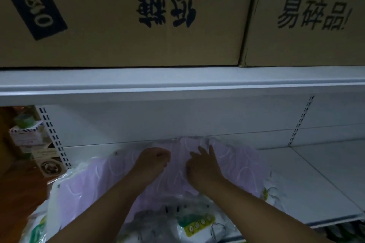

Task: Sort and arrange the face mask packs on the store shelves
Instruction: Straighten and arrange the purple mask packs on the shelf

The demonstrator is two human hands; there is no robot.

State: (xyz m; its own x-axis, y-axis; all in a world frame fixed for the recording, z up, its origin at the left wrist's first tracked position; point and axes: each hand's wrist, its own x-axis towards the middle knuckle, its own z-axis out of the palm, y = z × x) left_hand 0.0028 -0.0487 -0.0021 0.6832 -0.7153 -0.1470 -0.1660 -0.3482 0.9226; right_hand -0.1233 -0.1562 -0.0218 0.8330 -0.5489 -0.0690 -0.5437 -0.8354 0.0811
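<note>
Clear plastic packs of pale purple face masks (94, 179) lie flat on a white store shelf (316, 179), filling its left and middle part. More packs with green and white labels (195, 225) overlap at the shelf's front edge. My left hand (153, 161) rests palm down on the purple packs, its fingers curled under. Just to its right, my right hand (203, 163) presses on the packs with the fingers spread toward the back panel. Both forearms reach in from the bottom of the view.
The upper shelf's white front rail (177, 87) hangs low above my hands, carrying two big cardboard boxes (138, 25). Boxed goods (29, 136) stand at the left behind a slotted upright (53, 136). Another slotted upright (300, 122) is at the right.
</note>
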